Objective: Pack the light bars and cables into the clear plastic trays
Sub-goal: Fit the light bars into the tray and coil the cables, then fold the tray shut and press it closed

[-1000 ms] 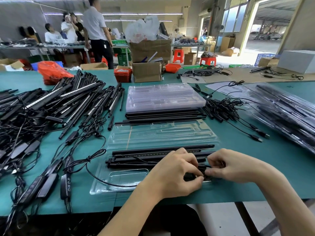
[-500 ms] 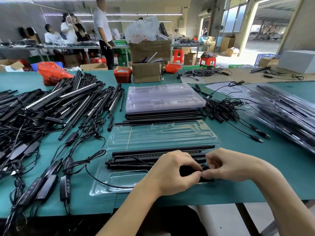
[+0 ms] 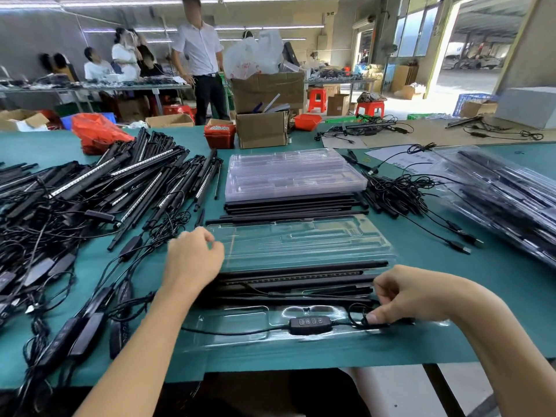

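An open clear plastic tray (image 3: 304,245) lies in front of me on the green table. Black light bars (image 3: 301,275) sit across its middle. A black cable with a button controller (image 3: 307,324) lies in the tray's front compartment. My right hand (image 3: 412,293) pinches the coiled end of that cable at the tray's front right. My left hand (image 3: 192,260) hovers over the tray's left edge with loosely curled fingers, holding nothing.
A heap of loose light bars and cables (image 3: 90,200) fills the left. Stacked empty trays (image 3: 288,176) rest on more bars behind. Loose cables (image 3: 406,194) and packed trays (image 3: 505,197) lie to the right. Cardboard boxes (image 3: 261,127) and people stand at the back.
My left hand has let go of the cable end and moved left and away to the tray's left edge. The controller now lies uncovered in the front compartment. My right hand stays at the cable coil.
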{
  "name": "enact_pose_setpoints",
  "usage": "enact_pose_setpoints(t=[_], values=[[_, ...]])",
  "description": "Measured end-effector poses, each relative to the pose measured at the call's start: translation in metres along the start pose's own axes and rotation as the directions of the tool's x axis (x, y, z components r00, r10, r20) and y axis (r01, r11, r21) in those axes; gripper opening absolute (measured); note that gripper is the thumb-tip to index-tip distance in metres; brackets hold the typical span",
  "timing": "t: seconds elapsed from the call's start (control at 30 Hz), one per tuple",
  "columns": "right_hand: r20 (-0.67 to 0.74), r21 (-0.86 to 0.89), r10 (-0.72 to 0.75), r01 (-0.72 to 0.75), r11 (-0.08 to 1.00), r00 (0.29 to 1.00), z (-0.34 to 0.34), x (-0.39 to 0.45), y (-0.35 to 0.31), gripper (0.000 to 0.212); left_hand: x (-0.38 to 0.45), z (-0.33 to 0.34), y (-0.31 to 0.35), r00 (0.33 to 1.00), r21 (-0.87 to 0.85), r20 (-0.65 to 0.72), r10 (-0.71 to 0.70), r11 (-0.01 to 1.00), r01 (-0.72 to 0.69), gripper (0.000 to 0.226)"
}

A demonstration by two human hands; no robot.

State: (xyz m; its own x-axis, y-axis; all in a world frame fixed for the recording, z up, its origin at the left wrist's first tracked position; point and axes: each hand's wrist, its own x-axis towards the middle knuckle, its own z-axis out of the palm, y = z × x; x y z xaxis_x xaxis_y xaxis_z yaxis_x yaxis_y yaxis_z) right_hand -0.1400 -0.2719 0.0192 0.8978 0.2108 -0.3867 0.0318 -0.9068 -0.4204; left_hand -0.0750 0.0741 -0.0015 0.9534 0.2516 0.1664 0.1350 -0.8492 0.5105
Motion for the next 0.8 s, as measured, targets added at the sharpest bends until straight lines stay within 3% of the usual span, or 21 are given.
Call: enact_pose_setpoints(t=[0.1,0.2,0.3,0.37,0.43,0.57,0.7,0.8], values=[[-0.007,0.012,0.002,-0.002,1.0,1.0,0.001,-0.001,0.0,0.046,0.005,0.002,-0.007,0.992,0.13,0.041,-0.122,0.985,0.116,0.041],[-0.017,0.032,0.011,-0.01,0.999,1.0,0.002,-0.001,0.0,0.046,0.01,0.007,-0.004,0.985,0.122,0.038,-0.17,0.979,0.164,0.044],[-0.033,0.023,0.025,-0.025,0.999,0.999,0.003,-0.001,-0.001,0.047,0.015,0.006,-0.002,0.971,-0.182,0.016,-0.24,0.954,0.239,0.033],[-0.038,0.017,0.038,-0.038,0.999,0.999,0.003,-0.001,-0.003,0.047,0.016,0.004,-0.002,0.971,-0.492,0.014,-0.239,0.844,0.215,0.04],[-0.046,0.002,0.049,-0.049,0.999,0.998,0.004,-0.002,-0.005,0.046,0.015,0.001,-0.001,0.976,-0.648,-0.028,-0.216,0.748,0.147,0.049],[-0.064,-0.02,0.054,-0.056,0.998,0.996,0.004,-0.002,-0.009,0.046,0.014,-0.007,0.009,0.975,-0.814,-0.091,-0.201,0.579,0.044,0.028],[-0.076,-0.024,0.053,-0.055,0.998,0.996,0.005,-0.001,-0.009,0.045,0.01,-0.022,0.011,0.981,-0.952,-0.016,-0.196,0.304,0.045,0.048],[-0.089,-0.013,0.056,-0.057,0.998,0.994,0.007,0.0,-0.007,0.047,0.011,-0.033,0.003,0.994,-0.971,0.091,-0.066,0.217,0.103,0.068]])
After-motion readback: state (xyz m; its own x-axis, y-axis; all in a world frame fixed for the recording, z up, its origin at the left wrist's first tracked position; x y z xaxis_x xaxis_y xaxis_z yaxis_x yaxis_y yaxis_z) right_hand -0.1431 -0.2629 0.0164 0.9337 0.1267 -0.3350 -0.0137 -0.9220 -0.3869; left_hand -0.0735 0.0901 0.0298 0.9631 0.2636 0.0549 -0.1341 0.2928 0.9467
